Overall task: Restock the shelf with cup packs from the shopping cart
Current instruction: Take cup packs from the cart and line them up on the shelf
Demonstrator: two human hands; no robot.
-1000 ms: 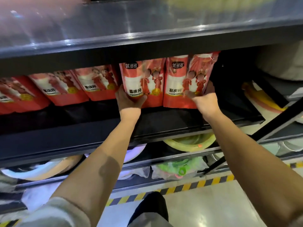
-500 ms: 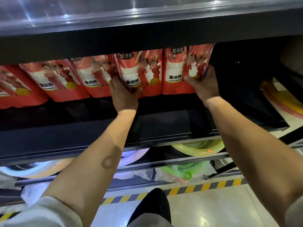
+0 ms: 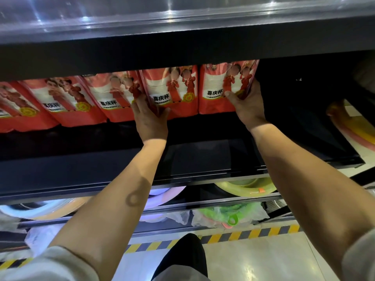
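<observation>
Several red cup packs stand in a row at the back of a black shelf (image 3: 203, 151). My left hand (image 3: 151, 120) grips the lower left edge of one pack (image 3: 178, 92), fingers slipped between it and the pack to its left (image 3: 113, 96). My right hand (image 3: 248, 106) holds the rightmost pack (image 3: 215, 88) by its right side, thumb on the front. Both packs stand upright and rest on the shelf. The shopping cart is out of view.
Another black shelf (image 3: 182, 33) hangs low overhead. The shelf space right of the rightmost pack is dark and bare. Lower shelves hold coloured plastic basins (image 3: 245, 188) and bagged green items (image 3: 229, 216). Yellow-black tape (image 3: 243, 236) marks the floor.
Both hands have pushed the two right-hand packs further back and upright against the row. The camera has tilted and moved closer under the upper shelf.
</observation>
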